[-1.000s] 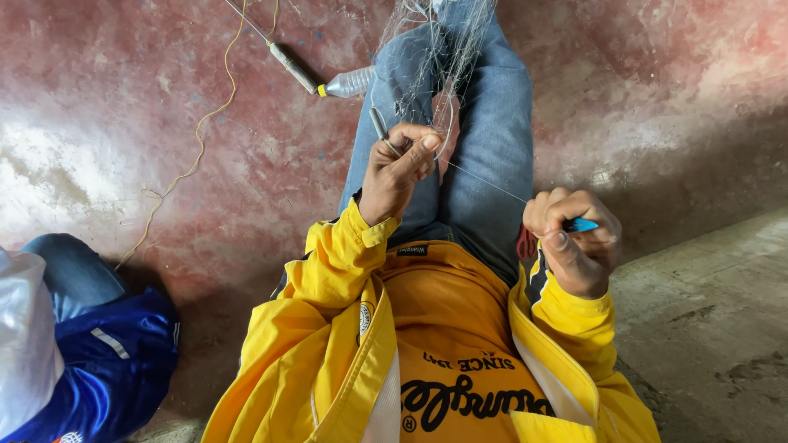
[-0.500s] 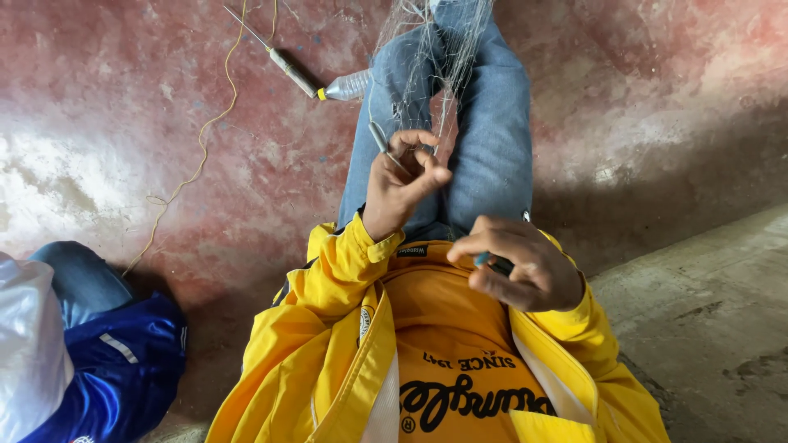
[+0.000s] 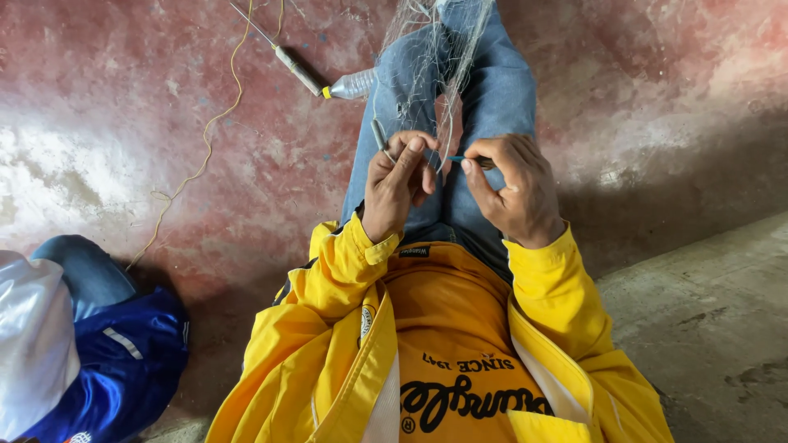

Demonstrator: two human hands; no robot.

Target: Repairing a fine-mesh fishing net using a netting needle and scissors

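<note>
Red, worn concrete floor (image 3: 123, 123) w/ a clear plastic bottle (image 3: 353, 84), a thin rod tool (image 3: 295, 70) and a yellow cord (image 3: 209, 131) lying left of the jeans-clad legs. Another person in a blue jacket (image 3: 115, 369) sits at lower left. Fine, pale fishing net (image 3: 435, 57) drapes over the knees, hanging between both hands. Left hand (image 3: 398, 184) fingers pinched on a slim grey stick and mesh. Right hand (image 3: 517, 189) fingers closed on a blue netting needle (image 3: 456, 159), tip pointing toward left hand.
</note>
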